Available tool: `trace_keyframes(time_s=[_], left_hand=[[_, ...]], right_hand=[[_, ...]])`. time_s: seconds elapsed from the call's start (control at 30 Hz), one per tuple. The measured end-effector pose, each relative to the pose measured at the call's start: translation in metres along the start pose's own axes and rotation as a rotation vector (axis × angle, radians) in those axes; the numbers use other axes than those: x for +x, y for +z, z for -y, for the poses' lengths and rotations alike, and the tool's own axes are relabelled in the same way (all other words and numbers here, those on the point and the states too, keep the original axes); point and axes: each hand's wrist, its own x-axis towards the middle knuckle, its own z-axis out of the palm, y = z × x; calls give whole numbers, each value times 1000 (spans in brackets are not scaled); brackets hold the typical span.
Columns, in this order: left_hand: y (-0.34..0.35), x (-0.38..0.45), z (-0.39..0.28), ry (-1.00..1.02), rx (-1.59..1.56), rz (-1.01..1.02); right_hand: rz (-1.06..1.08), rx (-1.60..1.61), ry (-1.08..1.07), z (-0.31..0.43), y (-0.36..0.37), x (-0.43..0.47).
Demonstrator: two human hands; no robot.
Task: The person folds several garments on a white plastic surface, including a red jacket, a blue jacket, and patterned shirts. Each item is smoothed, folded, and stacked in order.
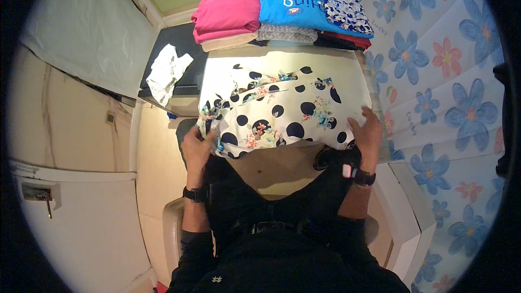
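Note:
A white garment with large dark polka dots and floral prints lies spread and wrinkled on a white tabletop. Its near edge hangs over the table's front edge, above my lap. At the garment's left side, my left hand pinches the bunched fabric between thumb and fingers. My right hand is at the right edge of the garment, thumb and fingers apart, with no fabric visible between them. Whether its palm side touches the cloth is hard to tell.
Folded clothes line the table's far side: a pink garment, a blue shirt and a patterned piece. Left, a crumpled white item rests on a black surface. A flowered curtain borders the right.

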Motion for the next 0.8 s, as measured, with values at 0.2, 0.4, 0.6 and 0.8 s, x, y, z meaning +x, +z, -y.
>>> trace_keyframes(time_s=[0.2, 0.4, 0.6, 0.8], left_hand=[[9, 19, -77, 550, 55, -374], [59, 95, -94, 492, 215, 300], [91, 125, -67, 614, 362, 296], [87, 112, -85, 596, 487, 282]], right_hand=[[25, 109, -700, 106, 68, 60], [170, -65, -635, 122, 81, 56], [532, 292, -668, 104, -25, -45], [979, 678, -451, 66, -72, -89]])
